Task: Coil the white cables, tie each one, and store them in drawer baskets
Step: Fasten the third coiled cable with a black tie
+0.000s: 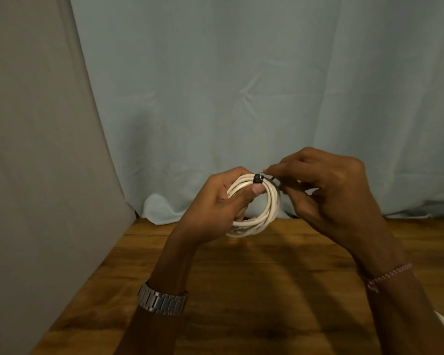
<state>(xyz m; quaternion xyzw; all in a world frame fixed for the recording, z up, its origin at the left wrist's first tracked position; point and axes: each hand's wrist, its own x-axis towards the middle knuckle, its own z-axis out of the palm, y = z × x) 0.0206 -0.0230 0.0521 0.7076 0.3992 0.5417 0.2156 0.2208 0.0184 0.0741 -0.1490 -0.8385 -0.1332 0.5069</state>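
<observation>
From your head camera, your left hand (222,198) grips a glossy white cable (260,216) wound into a round, several-strand coil, held in the air just above the grainy brown wooden table (254,290), thumb pressed beside a black tie (258,179) that rings the strands at the top. Your right hand (326,190) pinches the tie's thin loose tail, in front of a creased pale-blue cloth backdrop (241,73).

White cable (271,201), black tie (258,179)

white cable (263,201) | coiled, upright loop | black tie (258,179) on top
</observation>
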